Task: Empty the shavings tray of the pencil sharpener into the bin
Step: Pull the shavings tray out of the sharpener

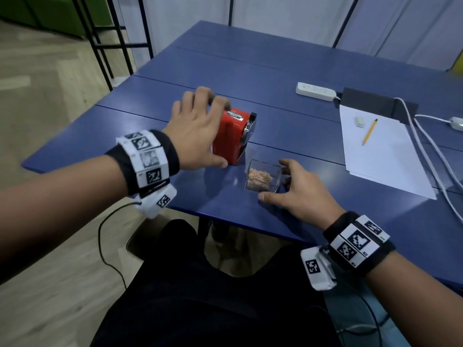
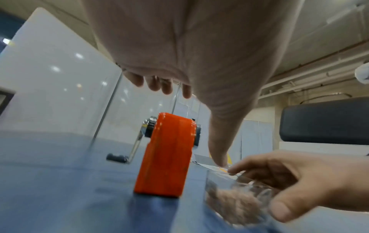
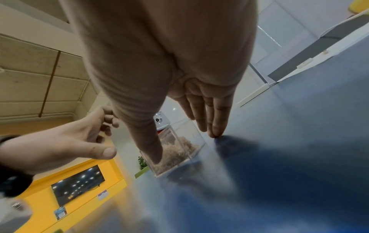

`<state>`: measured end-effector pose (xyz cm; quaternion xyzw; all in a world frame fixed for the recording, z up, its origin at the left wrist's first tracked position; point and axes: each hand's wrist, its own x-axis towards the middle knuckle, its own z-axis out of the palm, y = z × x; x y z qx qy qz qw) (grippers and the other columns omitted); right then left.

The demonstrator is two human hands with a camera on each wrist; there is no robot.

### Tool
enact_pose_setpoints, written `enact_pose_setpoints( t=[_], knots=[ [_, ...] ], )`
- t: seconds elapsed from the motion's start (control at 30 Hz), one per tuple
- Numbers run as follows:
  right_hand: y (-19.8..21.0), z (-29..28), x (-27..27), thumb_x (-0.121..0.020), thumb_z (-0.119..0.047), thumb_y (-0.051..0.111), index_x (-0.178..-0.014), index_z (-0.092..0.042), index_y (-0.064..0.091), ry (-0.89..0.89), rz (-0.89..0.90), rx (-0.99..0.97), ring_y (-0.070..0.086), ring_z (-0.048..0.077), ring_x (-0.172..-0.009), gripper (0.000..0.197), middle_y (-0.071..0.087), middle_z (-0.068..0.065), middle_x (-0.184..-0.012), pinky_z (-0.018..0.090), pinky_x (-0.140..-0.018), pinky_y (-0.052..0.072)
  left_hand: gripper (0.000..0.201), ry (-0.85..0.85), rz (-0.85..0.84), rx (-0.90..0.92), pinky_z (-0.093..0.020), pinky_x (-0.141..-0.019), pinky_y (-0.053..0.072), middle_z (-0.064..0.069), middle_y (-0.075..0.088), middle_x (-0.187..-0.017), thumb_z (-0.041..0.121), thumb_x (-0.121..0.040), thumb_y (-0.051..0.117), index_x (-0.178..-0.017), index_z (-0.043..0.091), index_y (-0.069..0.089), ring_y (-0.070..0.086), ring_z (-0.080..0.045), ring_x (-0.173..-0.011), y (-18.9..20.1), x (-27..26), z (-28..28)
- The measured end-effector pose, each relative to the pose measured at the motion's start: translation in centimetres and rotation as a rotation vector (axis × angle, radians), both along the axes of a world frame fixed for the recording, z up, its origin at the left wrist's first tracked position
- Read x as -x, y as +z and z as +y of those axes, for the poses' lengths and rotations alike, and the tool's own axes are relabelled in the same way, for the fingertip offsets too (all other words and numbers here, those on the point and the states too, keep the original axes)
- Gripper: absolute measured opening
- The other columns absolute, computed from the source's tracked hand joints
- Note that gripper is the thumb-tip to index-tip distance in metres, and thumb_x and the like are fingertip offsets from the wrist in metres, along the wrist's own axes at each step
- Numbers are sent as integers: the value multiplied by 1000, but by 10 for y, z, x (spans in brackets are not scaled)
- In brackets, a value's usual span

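Note:
The red pencil sharpener [image 1: 233, 136] stands on the blue table [image 1: 300, 71], its crank side turned away [image 2: 137, 141]. My left hand [image 1: 221, 134] hovers over it with fingers spread, thumb down beside its near end, and the left wrist view [image 2: 192, 126] shows a gap between hand and sharpener. The clear shavings tray [image 1: 261, 179] sits out of the sharpener on the table to its right, holding a heap of shavings [image 3: 177, 151]. My right hand [image 1: 273, 180] straddles the tray with straight fingers, the thumb against its near wall and the fingertips [image 3: 214, 134] on the table. No bin is in view.
A white sheet of paper [image 1: 383, 156] with a yellow pencil [image 1: 369, 132] and an eraser [image 1: 360, 121] lies to the right. Behind it are a power strip [image 1: 315, 91], a dark stand [image 1: 375, 101] and white cables [image 1: 431, 156]. The table's front edge [image 1: 225, 216] runs just below my hands.

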<state>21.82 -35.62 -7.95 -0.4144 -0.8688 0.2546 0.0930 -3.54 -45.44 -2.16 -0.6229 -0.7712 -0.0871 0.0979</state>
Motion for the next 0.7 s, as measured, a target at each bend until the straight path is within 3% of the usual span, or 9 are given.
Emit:
enact_pose_setpoints(
  t=[0.13,0.23,0.3,0.4,0.5,0.6,0.7],
  knots=[
    [-1,3,1,-82,-42,86,-153,-19,48,6,2,-22,65,24,-124,83,66,1,-143,29,-96,48,97,-107,-195,107,-44,-91,51,-4,47,-124,70,-59,85,-131,20,44,51,-25,-106,-20,-8,-18],
    [-1,-2,4,-81,-38,89,-146,-21,55,10,56,2,69,13,-102,75,71,-6,-125,26,-89,53,100,-162,-306,257,-42,-97,55,-1,55,-134,69,-66,84,-144,22,43,59,-21,-116,-32,-11,-23],
    [-1,-9,8,-80,-36,90,-144,-23,56,30,78,15,65,0,-90,74,69,-10,-124,19,-80,52,105,-168,-321,289,-41,-102,53,-1,56,-140,69,-68,83,-151,22,40,59,-21,-124,-37,-12,-26],
    [-3,-23,18,-79,-35,91,-141,-24,57,74,107,40,64,-6,-90,72,68,-10,-126,17,-79,53,112,-179,-367,297,-38,-107,50,-1,56,-148,68,-68,84,-158,21,35,57,-20,-132,-42,-11,-34],
    [-1,-38,31,-78,-34,92,-139,-25,57,118,105,61,64,-7,-88,71,69,-10,-123,10,-73,51,106,-174,-369,278,-34,-100,50,0,61,-145,64,-70,85,-156,22,41,60,-19,-127,-46,-8,-46],
    [4,-53,44,-77,-35,93,-140,-26,58,161,102,72,65,-9,-86,72,69,-11,-121,6,-69,50,82,-126,-366,265,-29,-85,49,2,68,-132,57,-72,86,-141,24,57,62,-15,-105,-48,-2,-61],
    [5,-65,53,-77,-35,93,-139,-27,57,199,113,86,67,-9,-85,72,69,-12,-120,6,-70,51,71,-80,-379,247,-33,-82,55,7,71,-122,60,-71,85,-129,28,62,65,-16,-101,-47,7,-81]
  ],
)
